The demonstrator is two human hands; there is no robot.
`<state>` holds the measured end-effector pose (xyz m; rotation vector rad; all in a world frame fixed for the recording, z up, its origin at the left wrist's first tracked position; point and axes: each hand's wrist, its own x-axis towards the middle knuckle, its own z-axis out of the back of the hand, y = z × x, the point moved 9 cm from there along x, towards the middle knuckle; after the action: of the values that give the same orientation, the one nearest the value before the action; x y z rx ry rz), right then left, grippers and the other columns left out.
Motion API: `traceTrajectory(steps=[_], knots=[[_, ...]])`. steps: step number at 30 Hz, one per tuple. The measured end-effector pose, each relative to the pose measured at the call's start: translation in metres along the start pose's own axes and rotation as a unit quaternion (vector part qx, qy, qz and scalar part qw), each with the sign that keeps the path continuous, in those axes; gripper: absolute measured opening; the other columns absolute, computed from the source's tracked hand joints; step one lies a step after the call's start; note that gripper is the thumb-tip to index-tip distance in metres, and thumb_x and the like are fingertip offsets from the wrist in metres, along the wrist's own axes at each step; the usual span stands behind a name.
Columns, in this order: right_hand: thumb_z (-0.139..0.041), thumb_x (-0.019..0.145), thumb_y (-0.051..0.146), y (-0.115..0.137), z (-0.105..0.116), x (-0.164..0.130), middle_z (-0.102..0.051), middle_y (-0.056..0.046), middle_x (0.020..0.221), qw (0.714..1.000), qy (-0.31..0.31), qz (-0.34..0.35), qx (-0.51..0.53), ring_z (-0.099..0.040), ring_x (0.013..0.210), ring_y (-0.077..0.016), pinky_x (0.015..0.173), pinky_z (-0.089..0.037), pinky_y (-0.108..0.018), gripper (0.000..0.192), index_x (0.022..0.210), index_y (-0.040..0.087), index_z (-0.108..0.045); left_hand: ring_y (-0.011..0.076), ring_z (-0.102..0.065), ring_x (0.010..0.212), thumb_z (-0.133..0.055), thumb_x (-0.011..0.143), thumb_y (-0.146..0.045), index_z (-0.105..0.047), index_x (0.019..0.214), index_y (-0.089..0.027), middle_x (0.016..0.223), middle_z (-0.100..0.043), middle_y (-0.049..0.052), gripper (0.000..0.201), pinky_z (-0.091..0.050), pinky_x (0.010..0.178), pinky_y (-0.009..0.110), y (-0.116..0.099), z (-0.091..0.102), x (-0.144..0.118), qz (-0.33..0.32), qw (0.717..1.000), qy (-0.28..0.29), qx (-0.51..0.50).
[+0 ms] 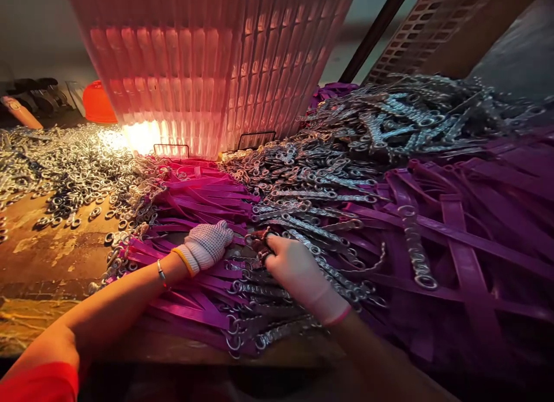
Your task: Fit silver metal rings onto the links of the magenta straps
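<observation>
My left hand (208, 244), in a white knitted glove, rests on a heap of purple straps (203, 197) in the middle of the bench. My right hand (294, 269), also gloved, lies just to its right, its fingertips closed on a small metal ring or clasp (258, 240) at a strap's end. Short metal chains (311, 231) are fixed to the straps and lie under and around both hands. A thin bracelet sits on my left wrist.
Loose metal rings (69, 171) cover the worn wooden bench (38, 263) at left. A large pile of chains (389, 125) and more purple straps (476, 234) fill the right. A tall pink ribbed plastic basket (208, 67) stands behind, an orange container (98, 103) beside it.
</observation>
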<state>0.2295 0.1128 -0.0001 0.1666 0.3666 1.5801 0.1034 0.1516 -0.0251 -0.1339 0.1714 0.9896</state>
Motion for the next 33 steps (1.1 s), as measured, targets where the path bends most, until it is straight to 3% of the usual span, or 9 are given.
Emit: traceTrajectory(steps=[8,13,19,22,24,27,30,33], knots=[[-0.044,0.078,0.005,0.017,-0.008,-0.005,-0.072,-0.007,0.094,0.995,-0.026,0.078,0.060,-0.062,0.084,-0.0175,0.073,-0.038,-0.024,0.033,0.095,0.018,-0.069,0.0231,-0.067,0.082,-0.051,0.082,-0.017,-0.064,0.106,-0.018,0.109,-0.063,0.010,0.027,-0.051,0.064,0.031,0.015,-0.011,-0.001,-0.003,1.000,-0.021,-0.016],[-0.042,0.075,0.002,0.031,-0.010,-0.011,-0.071,-0.008,0.090,0.994,-0.015,0.100,0.051,-0.061,0.081,-0.0185,0.071,-0.038,-0.026,0.031,0.088,0.017,-0.066,0.0216,-0.064,0.092,-0.049,0.084,-0.015,-0.063,0.100,-0.016,0.104,-0.062,0.007,0.022,-0.051,0.074,0.029,0.022,-0.002,-0.016,0.003,0.998,-0.051,-0.027],[-0.042,0.071,0.001,0.038,-0.012,-0.016,-0.070,-0.007,0.086,0.995,-0.017,0.089,0.045,-0.061,0.075,-0.0192,0.067,-0.038,-0.028,0.032,0.086,0.017,-0.066,0.0234,-0.066,0.074,-0.035,0.095,-0.019,-0.062,0.121,-0.019,0.114,-0.061,0.012,0.037,-0.048,0.058,0.033,0.020,0.011,-0.030,0.040,0.996,-0.070,0.024],[-0.042,0.070,0.000,0.038,-0.012,-0.016,-0.070,-0.010,0.096,0.991,-0.042,0.103,0.072,-0.063,0.087,-0.0223,0.077,-0.043,-0.029,0.041,0.097,0.015,-0.068,0.0214,-0.064,0.080,-0.046,0.092,-0.021,-0.067,0.108,-0.016,0.105,-0.065,0.011,0.027,-0.048,0.066,0.031,0.026,0.027,-0.040,0.040,0.986,-0.130,-0.098],[-0.042,0.070,0.000,0.041,-0.010,-0.017,-0.069,-0.011,0.104,0.985,-0.055,0.130,0.097,-0.063,0.097,-0.0239,0.085,-0.044,-0.031,0.046,0.106,0.014,-0.067,0.0188,-0.062,0.081,-0.052,0.091,-0.026,-0.070,0.095,-0.015,0.092,-0.067,0.008,0.021,-0.048,0.071,0.028,0.034,0.034,-0.047,0.035,0.952,-0.151,-0.264],[-0.044,0.072,0.002,0.051,-0.009,-0.022,-0.070,-0.010,0.107,0.979,-0.055,0.165,0.102,-0.063,0.099,-0.0243,0.086,-0.044,-0.031,0.048,0.113,0.015,-0.066,0.0134,-0.058,0.070,-0.059,0.089,-0.035,-0.070,0.089,-0.015,0.077,-0.066,0.003,0.023,-0.045,0.064,0.022,0.042,0.028,-0.056,0.050,0.867,-0.122,-0.481],[-0.046,0.074,0.004,0.060,-0.010,-0.027,-0.070,-0.009,0.101,0.985,-0.034,0.165,0.041,-0.064,0.093,-0.0238,0.079,-0.045,-0.031,0.043,0.108,0.016,-0.067,0.0078,-0.045,0.052,-0.062,0.086,-0.039,-0.065,0.080,-0.014,0.062,-0.056,-0.002,0.026,-0.035,0.047,0.018,0.040,0.014,-0.062,0.092,0.797,-0.083,-0.591],[-0.048,0.075,0.006,0.066,-0.012,-0.030,-0.069,-0.010,0.097,0.989,0.003,0.143,-0.046,-0.064,0.085,-0.0231,0.071,-0.042,-0.031,0.032,0.098,0.016,-0.068,0.0063,-0.035,0.041,-0.060,0.086,-0.047,-0.057,0.073,-0.016,0.052,-0.045,-0.005,0.034,-0.025,0.038,0.018,0.028,-0.001,-0.067,0.123,0.751,-0.028,-0.648]])
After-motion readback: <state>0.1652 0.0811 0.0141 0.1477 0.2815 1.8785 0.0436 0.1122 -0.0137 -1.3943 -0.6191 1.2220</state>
